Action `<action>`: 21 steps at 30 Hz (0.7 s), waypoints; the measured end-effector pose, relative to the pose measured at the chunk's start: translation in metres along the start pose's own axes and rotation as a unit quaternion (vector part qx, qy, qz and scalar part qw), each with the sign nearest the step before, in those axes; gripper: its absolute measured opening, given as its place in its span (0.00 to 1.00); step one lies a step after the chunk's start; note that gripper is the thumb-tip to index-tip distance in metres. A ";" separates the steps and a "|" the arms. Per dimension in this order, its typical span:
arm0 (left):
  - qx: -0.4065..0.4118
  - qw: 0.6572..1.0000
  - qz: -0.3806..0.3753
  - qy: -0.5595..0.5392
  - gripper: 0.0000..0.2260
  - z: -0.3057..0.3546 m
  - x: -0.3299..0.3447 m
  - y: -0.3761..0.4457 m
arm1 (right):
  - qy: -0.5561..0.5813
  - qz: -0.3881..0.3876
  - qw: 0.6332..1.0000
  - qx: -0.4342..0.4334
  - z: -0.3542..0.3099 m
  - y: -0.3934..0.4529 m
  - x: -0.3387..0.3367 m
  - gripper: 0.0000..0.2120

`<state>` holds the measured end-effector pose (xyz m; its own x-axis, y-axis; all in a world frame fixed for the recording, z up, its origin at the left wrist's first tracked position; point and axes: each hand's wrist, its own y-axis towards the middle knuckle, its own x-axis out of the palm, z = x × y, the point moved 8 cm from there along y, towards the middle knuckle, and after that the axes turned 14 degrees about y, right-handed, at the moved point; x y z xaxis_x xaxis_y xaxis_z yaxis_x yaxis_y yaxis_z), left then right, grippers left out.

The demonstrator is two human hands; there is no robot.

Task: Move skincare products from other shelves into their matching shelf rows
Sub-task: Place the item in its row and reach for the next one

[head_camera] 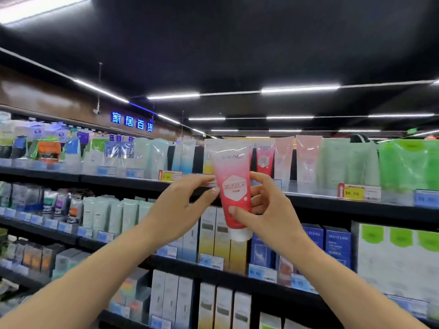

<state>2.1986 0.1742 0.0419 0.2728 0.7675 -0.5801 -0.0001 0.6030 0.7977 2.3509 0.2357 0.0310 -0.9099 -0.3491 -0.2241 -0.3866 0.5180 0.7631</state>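
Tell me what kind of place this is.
Most likely a supermarket's skincare aisle: long black shelves packed with rows of tubes and boxes, yellow price tags on the shelf edges, and a blue illuminated department sign overhead.

A single head-worn wide-angle view looks forward and slightly upward along a shop aisle, taking in much of the dark ceiling point(237, 43) with its strip lights. The shelves point(332, 203) stand close in front and run off to the left, bent by the lens. Both forearms reach in from the lower edge, the hands meeting near the frame's centre, close to the camera.
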 end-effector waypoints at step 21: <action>0.064 0.984 0.040 0.159 0.26 -0.122 0.116 0.127 | -0.097 0.161 0.982 -0.025 0.068 0.170 -0.056 0.25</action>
<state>2.1127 0.3662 0.0557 -0.0381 0.8526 -0.5211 0.1175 0.5217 0.8450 2.3262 0.3971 0.1322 -0.9972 -0.0162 -0.0737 -0.0708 0.5369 0.8407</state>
